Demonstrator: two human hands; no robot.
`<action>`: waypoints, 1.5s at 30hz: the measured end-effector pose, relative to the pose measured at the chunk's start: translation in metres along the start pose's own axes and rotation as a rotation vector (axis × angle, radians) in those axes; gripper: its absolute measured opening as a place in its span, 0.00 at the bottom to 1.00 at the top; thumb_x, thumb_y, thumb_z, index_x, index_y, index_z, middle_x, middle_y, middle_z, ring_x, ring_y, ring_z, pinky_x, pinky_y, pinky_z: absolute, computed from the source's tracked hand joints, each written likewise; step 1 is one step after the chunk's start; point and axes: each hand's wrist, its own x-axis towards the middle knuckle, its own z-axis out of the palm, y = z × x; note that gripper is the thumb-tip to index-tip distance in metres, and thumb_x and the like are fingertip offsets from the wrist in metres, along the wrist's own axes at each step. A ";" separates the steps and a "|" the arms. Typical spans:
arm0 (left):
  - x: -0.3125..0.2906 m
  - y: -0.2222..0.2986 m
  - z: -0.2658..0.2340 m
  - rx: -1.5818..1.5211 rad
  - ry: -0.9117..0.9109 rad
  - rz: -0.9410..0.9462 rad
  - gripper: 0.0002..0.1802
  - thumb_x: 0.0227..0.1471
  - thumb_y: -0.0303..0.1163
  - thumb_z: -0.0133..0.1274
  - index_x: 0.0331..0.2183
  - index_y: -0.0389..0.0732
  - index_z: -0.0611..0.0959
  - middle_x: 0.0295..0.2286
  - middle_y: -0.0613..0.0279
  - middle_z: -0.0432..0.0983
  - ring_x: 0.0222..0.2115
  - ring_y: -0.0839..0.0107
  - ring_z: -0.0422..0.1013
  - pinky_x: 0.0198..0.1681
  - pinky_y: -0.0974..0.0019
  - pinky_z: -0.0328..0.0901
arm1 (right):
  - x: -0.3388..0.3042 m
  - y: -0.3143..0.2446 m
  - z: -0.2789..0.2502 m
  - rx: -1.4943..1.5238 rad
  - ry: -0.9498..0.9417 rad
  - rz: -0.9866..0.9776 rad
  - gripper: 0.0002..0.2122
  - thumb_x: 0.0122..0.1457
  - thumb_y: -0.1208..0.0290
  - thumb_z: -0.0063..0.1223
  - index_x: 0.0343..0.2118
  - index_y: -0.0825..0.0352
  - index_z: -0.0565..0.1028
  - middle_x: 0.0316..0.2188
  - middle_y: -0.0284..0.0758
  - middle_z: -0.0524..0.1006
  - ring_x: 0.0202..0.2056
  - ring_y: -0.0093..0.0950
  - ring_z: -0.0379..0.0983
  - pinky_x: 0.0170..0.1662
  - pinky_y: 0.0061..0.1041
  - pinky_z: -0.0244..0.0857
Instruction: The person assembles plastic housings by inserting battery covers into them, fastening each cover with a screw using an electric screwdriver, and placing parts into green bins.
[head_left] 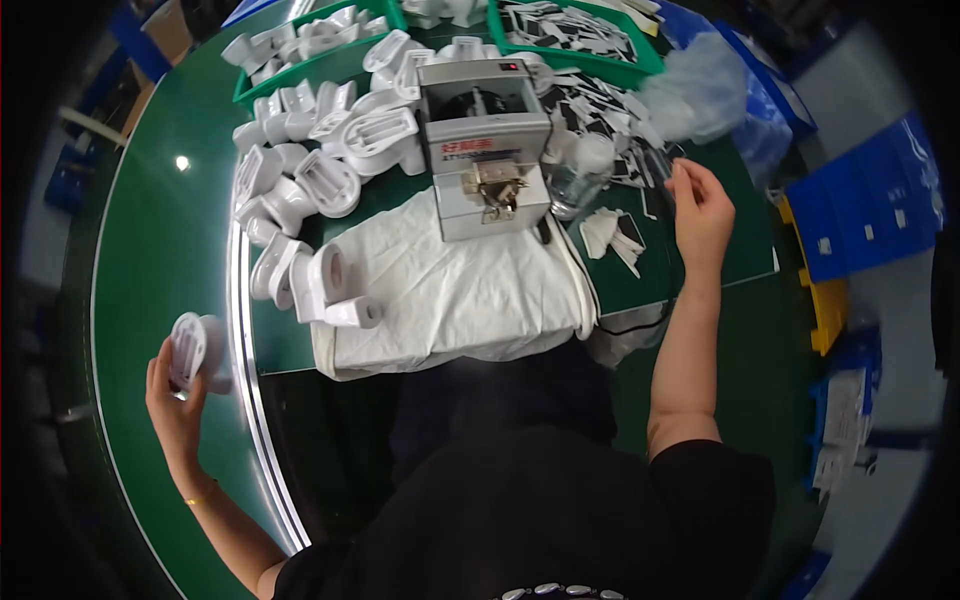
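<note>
At the far left, my left hand [178, 410] grips a glossy white plastic housing [187, 350] with a slotted oval face, over the green surface beside a bright metal rail. My right hand [703, 215] is raised on the right, next to a heap of black and white strips [600, 115]. Its thumb and fingertips are pinched together; a thin dark, shiny thing shows by them, too blurred to name. Between my hands stands a grey tape dispenser-like machine [485, 140] with a metal mechanism in front. Several more white housings [325, 185] lie to its left.
A white cloth [450, 290] covers the table before the machine. Behind are a green tray [243, 92] of white parts and a green tray [645, 68] of strips. Right of the machine stands a clear bottle [575, 185]. Clear plastic bags [700, 90] and blue bins [870, 215] lie farther right.
</note>
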 end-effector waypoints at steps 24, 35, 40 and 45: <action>-0.083 0.259 0.206 -0.602 0.113 0.629 0.56 0.32 0.33 0.73 0.60 0.31 0.60 0.40 0.51 0.71 0.36 0.56 0.67 0.39 0.59 0.63 | -0.063 -0.028 0.014 0.464 -0.382 0.141 0.17 0.62 0.79 0.52 0.54 0.69 0.72 0.32 0.27 0.75 0.31 0.13 0.68 0.34 0.13 0.63; -0.080 0.255 0.200 -0.704 -0.110 0.640 0.65 0.31 0.36 0.74 0.64 0.33 0.53 0.54 0.48 0.68 0.52 0.49 0.62 0.55 0.54 0.60 | -0.125 -0.070 0.046 0.601 -0.749 0.346 0.14 0.63 0.81 0.49 0.52 0.69 0.72 0.32 0.26 0.73 0.30 0.12 0.67 0.34 0.14 0.64; -0.083 0.255 0.198 -0.721 -0.137 0.605 0.63 0.29 0.34 0.75 0.63 0.36 0.55 0.56 0.46 0.62 0.52 0.50 0.63 0.55 0.54 0.61 | -0.123 -0.065 0.040 0.648 -0.648 0.293 0.14 0.66 0.76 0.44 0.52 0.69 0.72 0.32 0.25 0.73 0.29 0.10 0.66 0.30 0.11 0.59; -0.072 0.261 0.171 -0.839 -0.267 0.582 0.65 0.29 0.36 0.76 0.63 0.36 0.52 0.54 0.44 0.62 0.52 0.46 0.65 0.55 0.53 0.63 | -0.116 -0.047 0.027 0.580 -0.554 0.332 0.13 0.66 0.75 0.43 0.51 0.69 0.73 0.31 0.25 0.73 0.29 0.10 0.65 0.30 0.11 0.58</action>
